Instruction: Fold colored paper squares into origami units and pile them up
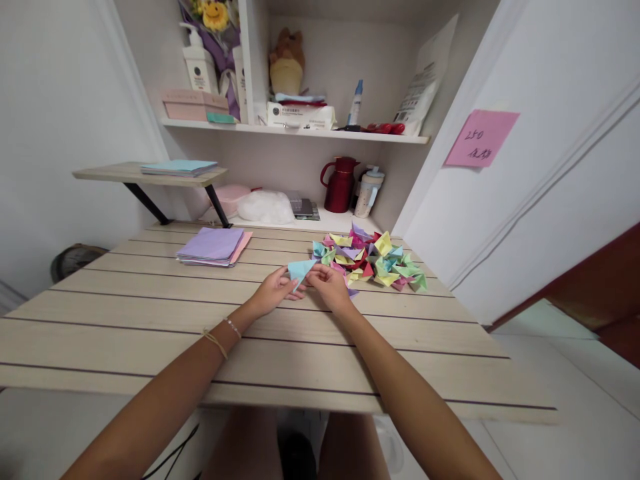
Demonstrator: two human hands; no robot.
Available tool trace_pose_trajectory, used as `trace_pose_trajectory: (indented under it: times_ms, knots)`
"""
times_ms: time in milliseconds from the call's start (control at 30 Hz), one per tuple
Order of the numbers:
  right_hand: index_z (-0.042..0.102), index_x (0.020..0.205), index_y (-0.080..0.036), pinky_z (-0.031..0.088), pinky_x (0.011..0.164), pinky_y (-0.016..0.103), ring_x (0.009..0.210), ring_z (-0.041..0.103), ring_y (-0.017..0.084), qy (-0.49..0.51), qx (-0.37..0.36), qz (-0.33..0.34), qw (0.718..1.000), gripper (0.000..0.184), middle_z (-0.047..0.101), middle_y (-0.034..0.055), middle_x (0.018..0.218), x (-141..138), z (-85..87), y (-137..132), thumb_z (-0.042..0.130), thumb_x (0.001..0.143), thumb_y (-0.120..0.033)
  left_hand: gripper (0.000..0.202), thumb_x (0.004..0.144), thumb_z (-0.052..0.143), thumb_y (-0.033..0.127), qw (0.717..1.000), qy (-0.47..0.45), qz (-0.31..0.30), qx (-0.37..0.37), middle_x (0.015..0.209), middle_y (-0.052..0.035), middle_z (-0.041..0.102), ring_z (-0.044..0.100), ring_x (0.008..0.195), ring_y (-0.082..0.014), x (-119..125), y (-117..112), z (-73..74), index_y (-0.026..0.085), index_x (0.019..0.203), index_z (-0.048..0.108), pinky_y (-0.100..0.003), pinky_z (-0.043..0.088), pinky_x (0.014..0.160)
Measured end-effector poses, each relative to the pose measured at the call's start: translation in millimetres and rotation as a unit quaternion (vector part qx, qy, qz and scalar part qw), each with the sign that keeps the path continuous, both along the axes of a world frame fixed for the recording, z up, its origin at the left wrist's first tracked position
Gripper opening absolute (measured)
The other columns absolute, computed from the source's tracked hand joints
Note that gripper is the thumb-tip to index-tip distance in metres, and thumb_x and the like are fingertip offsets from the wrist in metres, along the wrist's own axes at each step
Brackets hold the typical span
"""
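Between my hands, just above the slatted table, is a light blue piece of paper (301, 271) folded to a triangle, its point down. My left hand (275, 288) is closed on its left side, thumb across the front. At the right corner, the fingers of my right hand (327, 285) pinch the same paper. Right behind my right hand lies a heap of folded paper boats (383, 245) in yellow, green, blue, pink, red and purple. A stack of purple and pink paper sheets (213, 245) rests farther left, apart from both hands.
A small raised shelf (107, 172) holds blue sheets (179, 167) at the left. Along the back stand a dark red jug (341, 187), a pale bottle (369, 192) and a white plastic bag (266, 207). A pink note (481, 139) sticks to the right wall.
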State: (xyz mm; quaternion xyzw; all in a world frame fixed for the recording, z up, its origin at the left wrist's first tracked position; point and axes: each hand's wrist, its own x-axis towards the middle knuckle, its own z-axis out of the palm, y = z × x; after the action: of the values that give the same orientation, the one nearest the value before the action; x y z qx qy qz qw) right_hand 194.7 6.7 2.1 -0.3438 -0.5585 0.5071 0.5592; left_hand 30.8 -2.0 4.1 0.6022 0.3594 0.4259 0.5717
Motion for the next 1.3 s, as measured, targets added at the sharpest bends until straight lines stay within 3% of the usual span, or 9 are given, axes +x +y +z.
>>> trace_pose_trajectory:
  times_ms: [133,200,400,633,833,1300]
  knots:
    - [0.063,0.08,-0.015,0.051,0.068,0.031,0.065,0.063,0.017,-0.018,0.012,-0.004,1.0,0.019,0.066,0.0023,0.069,0,2.6,-2,0.063,0.063,-0.025,0.065,0.071,0.066,0.037,0.997,-0.034,0.069,-0.004,0.083,-0.0066,0.067,0.066,0.066,-0.0161,0,3,2.6,0.017,0.125,0.038,-0.03,0.052,0.064]
    - [0.065,0.08,-0.016,0.05,0.069,0.031,0.067,0.063,0.017,-0.033,0.022,0.007,0.999,0.018,0.067,0.0029,0.071,0,3.2,-2,0.063,0.064,-0.024,0.062,0.068,0.068,0.035,0.994,-0.053,0.091,-0.004,0.081,-0.0051,0.066,0.064,0.066,-0.0151,-2,5,3.7,0.016,0.121,0.043,-0.028,0.052,0.061]
    - [0.067,0.084,-0.016,0.05,0.07,0.031,0.067,0.063,0.016,-0.02,0.023,0.036,0.999,0.019,0.068,0.003,0.074,1,2.0,1,0.064,0.066,-0.025,0.035,0.065,0.072,0.029,0.988,-0.099,0.106,-0.059,0.074,-0.0042,0.066,0.06,0.06,-0.0091,-11,7,6.7,0.012,0.094,0.062,-0.02,0.048,0.057]
    - [0.067,0.092,-0.016,0.048,0.076,0.032,0.076,0.063,0.017,-0.006,0.016,0.09,0.996,0.03,0.069,0.0062,0.086,1,2.9,-1,0.069,0.066,-0.029,0.026,0.067,0.071,0.02,0.979,-0.142,0.114,-0.096,0.073,-0.0058,0.065,0.062,0.061,-0.0103,-11,7,5.2,0.01,0.089,0.063,-0.018,0.051,0.056]
    - [0.068,0.09,-0.016,0.048,0.076,0.032,0.076,0.064,0.018,0.012,-0.006,0.082,0.997,0.032,0.07,0.0061,0.083,1,-2.9,3,0.073,0.061,-0.03,0.02,0.068,0.069,0.013,0.972,-0.153,0.144,-0.104,0.078,-0.0059,0.066,0.064,0.067,-0.0111,-10,8,4.2,0.011,0.087,0.062,-0.02,0.054,0.063]
    - [0.067,0.095,-0.015,0.049,0.07,0.028,0.07,0.062,0.014,-0.047,0.046,0.052,0.996,0.031,0.068,0.0052,0.076,0,2.2,-4,0.067,0.066,-0.027,0.016,0.072,0.064,0.006,0.964,-0.197,0.053,-0.168,0.084,-0.0064,0.066,0.062,0.072,-0.0089,-9,10,-2.2,0.011,0.087,0.064,-0.018,0.051,0.073]
